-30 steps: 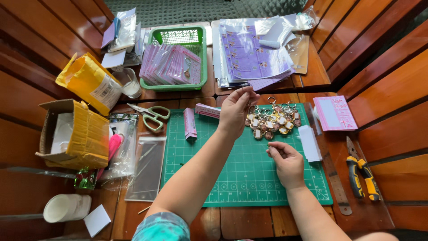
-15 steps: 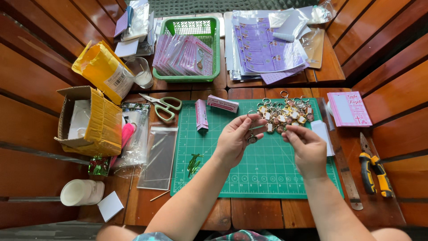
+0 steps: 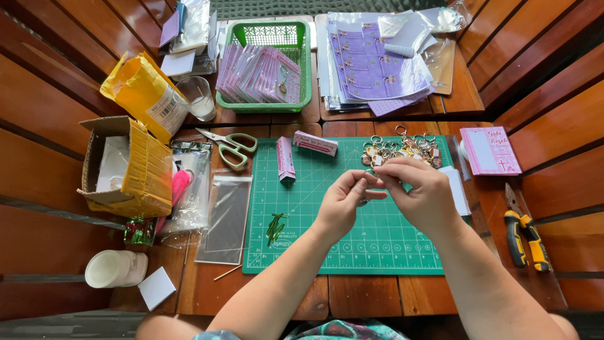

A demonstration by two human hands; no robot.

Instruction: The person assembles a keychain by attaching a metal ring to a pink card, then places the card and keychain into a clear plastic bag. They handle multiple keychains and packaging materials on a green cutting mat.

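Pinching a small keyring together, left hand, right hand (fingertips clamped), over green cutting mat, keychain pile near.

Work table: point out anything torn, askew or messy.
The cardboard box at the left lies tipped on its side, flaps ragged and open. The yellow bag behind it is torn open. Green twist ties lie loose on the cutting mat. Nothing is spilled.
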